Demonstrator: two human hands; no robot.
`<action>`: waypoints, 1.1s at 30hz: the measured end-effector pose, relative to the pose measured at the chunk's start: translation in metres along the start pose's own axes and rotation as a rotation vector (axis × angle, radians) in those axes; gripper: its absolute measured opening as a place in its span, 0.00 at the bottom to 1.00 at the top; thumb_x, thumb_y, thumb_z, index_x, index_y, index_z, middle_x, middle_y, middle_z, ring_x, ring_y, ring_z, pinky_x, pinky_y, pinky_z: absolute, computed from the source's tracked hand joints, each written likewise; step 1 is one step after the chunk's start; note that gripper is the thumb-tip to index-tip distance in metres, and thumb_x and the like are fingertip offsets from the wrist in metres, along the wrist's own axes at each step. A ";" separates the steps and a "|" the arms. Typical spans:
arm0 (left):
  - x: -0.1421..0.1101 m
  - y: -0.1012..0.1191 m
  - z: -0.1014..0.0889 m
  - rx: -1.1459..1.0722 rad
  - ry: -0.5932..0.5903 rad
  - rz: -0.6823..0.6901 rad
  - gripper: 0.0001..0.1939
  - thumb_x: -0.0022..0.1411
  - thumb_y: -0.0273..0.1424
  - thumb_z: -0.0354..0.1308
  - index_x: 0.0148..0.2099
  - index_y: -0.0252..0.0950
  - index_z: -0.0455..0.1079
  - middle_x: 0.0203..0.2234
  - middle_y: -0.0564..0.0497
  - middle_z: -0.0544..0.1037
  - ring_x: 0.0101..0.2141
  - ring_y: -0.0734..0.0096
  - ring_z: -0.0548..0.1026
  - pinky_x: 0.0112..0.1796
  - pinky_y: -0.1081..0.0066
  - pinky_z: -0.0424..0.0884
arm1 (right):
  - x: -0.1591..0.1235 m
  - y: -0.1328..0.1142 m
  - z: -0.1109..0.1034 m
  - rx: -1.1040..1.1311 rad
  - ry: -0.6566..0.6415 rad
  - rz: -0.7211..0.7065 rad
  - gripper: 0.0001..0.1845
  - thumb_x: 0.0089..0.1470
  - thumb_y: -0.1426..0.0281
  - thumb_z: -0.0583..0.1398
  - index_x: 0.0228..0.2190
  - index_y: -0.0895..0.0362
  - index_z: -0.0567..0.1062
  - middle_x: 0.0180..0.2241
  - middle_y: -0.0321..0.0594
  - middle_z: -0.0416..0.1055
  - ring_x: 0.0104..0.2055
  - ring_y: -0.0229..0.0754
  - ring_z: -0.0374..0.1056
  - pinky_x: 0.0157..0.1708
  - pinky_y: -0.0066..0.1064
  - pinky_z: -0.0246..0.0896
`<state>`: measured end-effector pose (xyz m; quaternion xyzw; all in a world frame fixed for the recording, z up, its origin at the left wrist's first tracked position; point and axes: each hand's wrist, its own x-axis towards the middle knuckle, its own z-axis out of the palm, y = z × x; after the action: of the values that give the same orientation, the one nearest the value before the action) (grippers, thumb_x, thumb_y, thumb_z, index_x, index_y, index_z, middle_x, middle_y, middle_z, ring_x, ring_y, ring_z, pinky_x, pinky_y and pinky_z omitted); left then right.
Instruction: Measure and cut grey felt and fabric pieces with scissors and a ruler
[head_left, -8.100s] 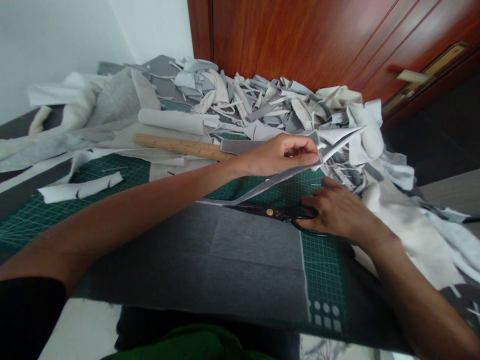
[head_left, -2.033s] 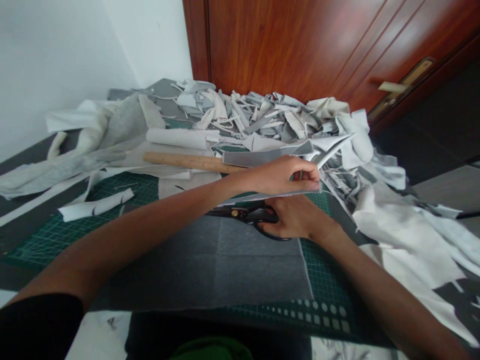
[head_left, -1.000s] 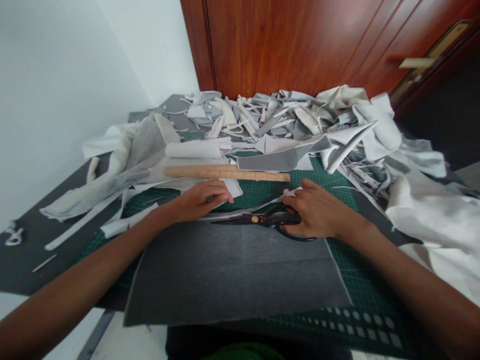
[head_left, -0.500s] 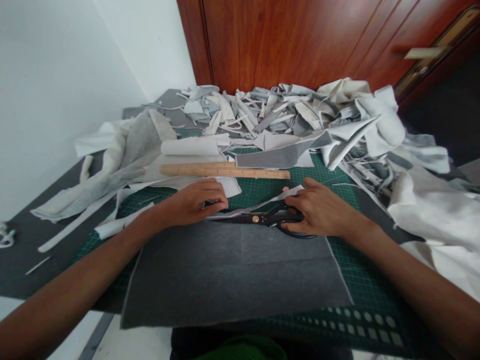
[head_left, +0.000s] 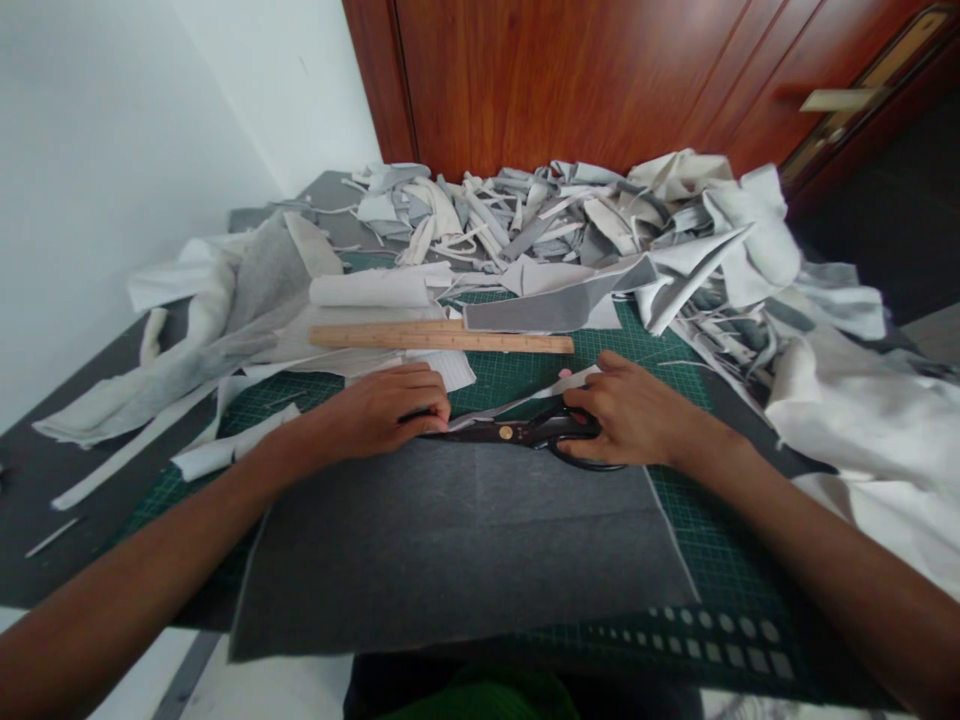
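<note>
A dark grey piece of fabric (head_left: pixel 465 550) lies flat in front of me, with a narrow pale strip (head_left: pixel 517 402) curling away from its far edge. Black-handled scissors (head_left: pixel 506 433) lie along that edge, their blades pointing left and looking nearly closed. My right hand (head_left: pixel 626 410) is wrapped round the scissor handles. At the blade tips, my left hand (head_left: pixel 401 408) is closed, pinching the fabric at its far edge; the fingers hide the tips and the exact spot of the pinch.
A green cutting mat (head_left: pixel 517 370) lies under the fabric. Behind my hands are a wooden ruler (head_left: pixel 442 338), a white roll (head_left: pixel 371 290) and a grey offcut (head_left: pixel 547 310). Fabric scraps (head_left: pixel 480 215) heap up before the wooden door (head_left: pixel 525 80); more cloth (head_left: pixel 862 410) lies to the right.
My left fingers have closed down on the fabric edge at the blade tips. The scissor blades look about as closed as before. The whole view has shifted slightly.
</note>
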<state>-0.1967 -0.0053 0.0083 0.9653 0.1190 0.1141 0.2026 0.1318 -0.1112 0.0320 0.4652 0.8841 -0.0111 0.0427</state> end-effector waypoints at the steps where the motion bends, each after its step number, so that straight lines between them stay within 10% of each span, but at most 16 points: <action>1: 0.000 0.000 0.001 -0.019 -0.004 -0.006 0.14 0.77 0.35 0.52 0.38 0.38 0.72 0.35 0.51 0.76 0.39 0.67 0.72 0.44 0.69 0.64 | 0.000 0.000 -0.001 0.004 -0.005 0.001 0.25 0.62 0.47 0.58 0.28 0.56 0.76 0.25 0.42 0.75 0.28 0.46 0.65 0.43 0.41 0.46; 33: 0.005 0.001 0.005 -0.105 0.009 -0.077 0.15 0.77 0.38 0.52 0.38 0.37 0.73 0.33 0.51 0.76 0.36 0.68 0.73 0.41 0.69 0.65 | 0.000 0.003 0.001 0.083 0.010 -0.082 0.26 0.64 0.48 0.59 0.29 0.58 0.77 0.26 0.40 0.75 0.28 0.43 0.63 0.43 0.40 0.46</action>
<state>-0.1902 -0.0065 0.0050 0.9475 0.1510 0.1168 0.2566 0.1345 -0.1092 0.0310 0.4299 0.9015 -0.0470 0.0184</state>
